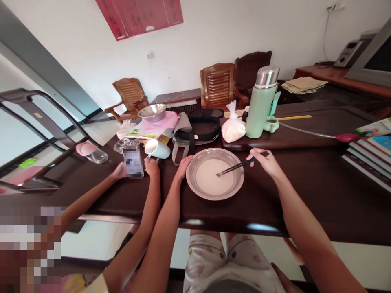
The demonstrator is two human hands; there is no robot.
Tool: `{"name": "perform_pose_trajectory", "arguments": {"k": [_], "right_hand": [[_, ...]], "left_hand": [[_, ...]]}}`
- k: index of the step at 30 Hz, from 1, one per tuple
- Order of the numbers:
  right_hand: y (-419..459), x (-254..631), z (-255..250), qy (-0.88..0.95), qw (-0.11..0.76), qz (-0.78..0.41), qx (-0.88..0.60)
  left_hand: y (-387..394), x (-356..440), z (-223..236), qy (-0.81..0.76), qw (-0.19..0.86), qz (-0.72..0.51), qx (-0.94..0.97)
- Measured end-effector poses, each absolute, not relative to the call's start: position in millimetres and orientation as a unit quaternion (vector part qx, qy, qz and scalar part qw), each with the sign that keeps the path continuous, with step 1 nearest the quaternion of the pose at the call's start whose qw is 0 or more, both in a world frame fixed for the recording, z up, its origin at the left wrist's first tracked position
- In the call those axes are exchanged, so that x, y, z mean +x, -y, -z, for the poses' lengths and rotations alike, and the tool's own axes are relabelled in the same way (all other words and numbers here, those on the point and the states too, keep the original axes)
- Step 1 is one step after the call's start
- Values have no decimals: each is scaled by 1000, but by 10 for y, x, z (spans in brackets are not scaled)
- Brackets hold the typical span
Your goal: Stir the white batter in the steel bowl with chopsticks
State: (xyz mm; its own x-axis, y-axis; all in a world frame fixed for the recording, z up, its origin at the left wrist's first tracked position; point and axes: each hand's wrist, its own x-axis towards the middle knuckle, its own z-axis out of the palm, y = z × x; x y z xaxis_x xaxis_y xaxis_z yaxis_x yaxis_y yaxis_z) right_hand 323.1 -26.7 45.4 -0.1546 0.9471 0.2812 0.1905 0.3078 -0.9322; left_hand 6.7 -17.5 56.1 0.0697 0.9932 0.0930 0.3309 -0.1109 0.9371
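A metal bowl (195, 160) of white batter sits on the dark wooden table (305, 191) in front of me. My left hand (183, 166) rests against the bowl's left rim, fingers curled on it. My right hand (265, 160) pinches a pair of dark chopsticks (241, 164) whose tips dip into the batter. To my left, another person's two hands (136, 167) hold a phone (133, 162) on the table.
Behind the bowl stand a green thermos (261, 103), a tied bag of white flour (233, 127), a black bag (201, 126), a tipped pale cup (157, 149), a steel bowl (152, 111) and a glass jar (95, 154). Books (371, 150) lie at the right; wooden chairs (217, 83) stand behind.
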Motion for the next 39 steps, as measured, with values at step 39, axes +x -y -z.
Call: {"name": "perform_pose_trajectory", "arguments": {"k": [39], "right_hand": [[251,3181,-428,692,452,-392,-404]], "left_hand": [[10,-46,-253,-526,414,-445,594]]}}
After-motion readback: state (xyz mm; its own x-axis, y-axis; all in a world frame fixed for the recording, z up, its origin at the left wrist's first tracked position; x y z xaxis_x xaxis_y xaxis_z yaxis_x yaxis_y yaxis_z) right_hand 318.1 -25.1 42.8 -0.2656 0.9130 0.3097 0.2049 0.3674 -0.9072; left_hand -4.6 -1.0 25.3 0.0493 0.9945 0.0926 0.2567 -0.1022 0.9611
